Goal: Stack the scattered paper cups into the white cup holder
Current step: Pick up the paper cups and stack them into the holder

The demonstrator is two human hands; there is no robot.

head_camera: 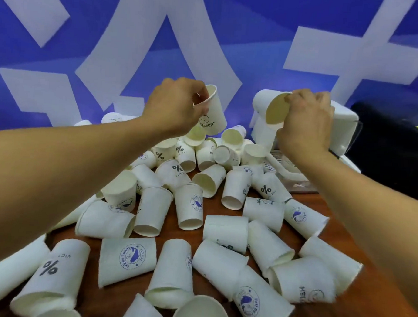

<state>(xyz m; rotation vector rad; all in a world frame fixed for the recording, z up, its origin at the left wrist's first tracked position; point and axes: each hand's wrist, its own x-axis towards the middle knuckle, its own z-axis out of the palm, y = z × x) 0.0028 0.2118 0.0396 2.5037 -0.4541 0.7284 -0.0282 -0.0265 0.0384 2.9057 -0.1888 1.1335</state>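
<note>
Many white paper cups (152, 211) lie scattered and piled on a brown table (358, 239), some printed with "%" or a blue whale logo. My left hand (174, 105) holds a white "Bear" cup (216, 112) by its rim, lifted above the pile. My right hand (306, 122) grips another white cup (266, 105) on its side, its bottom disc facing me, up at the white cup holder (342, 131) standing at the back right. The holder is partly hidden behind that hand.
A blue wall with large white shapes (160, 46) rises directly behind the table. A black object with a yellow stripe (395, 144) sits at the far right beside the holder. Cups cover most of the table up to its near edge.
</note>
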